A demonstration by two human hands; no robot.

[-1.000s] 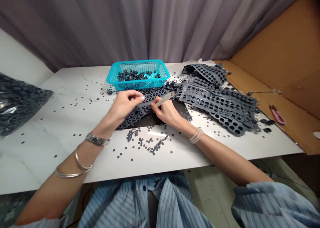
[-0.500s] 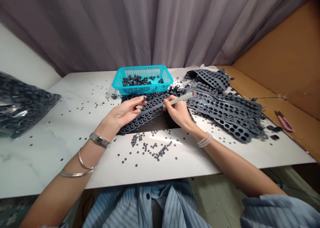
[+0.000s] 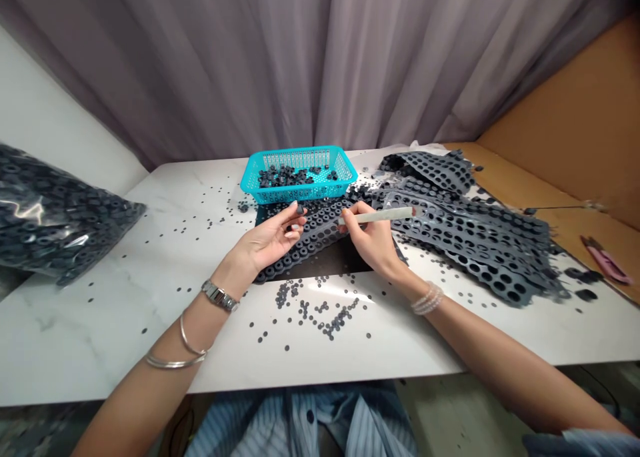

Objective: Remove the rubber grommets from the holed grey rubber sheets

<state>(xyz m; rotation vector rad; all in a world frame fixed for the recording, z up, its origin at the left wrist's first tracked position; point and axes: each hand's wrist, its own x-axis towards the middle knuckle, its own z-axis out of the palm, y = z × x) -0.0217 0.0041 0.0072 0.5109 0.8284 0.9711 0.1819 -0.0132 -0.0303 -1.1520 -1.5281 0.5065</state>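
Between the thumb and fingertips of my left hand is a small black rubber ring. My right hand grips a pale, flat-sided stick tool like a pen; its tip end is hidden by the fingers. Both hands are over a dark rubber sheet with rows of rings in it, which slants across a dark board. Just behind stands a turquoise basket holding several loose black rings.
Punched rubber sheets lie heaped at the right. A clear bag of black rings rests at the left. Small black discs are scattered over the white table. Pink-handled snips lie far right.
The whole view has shifted, so everything appears a little further right and lower. Both hands keep nearly the same pose, with the ring and the stick tool still held.
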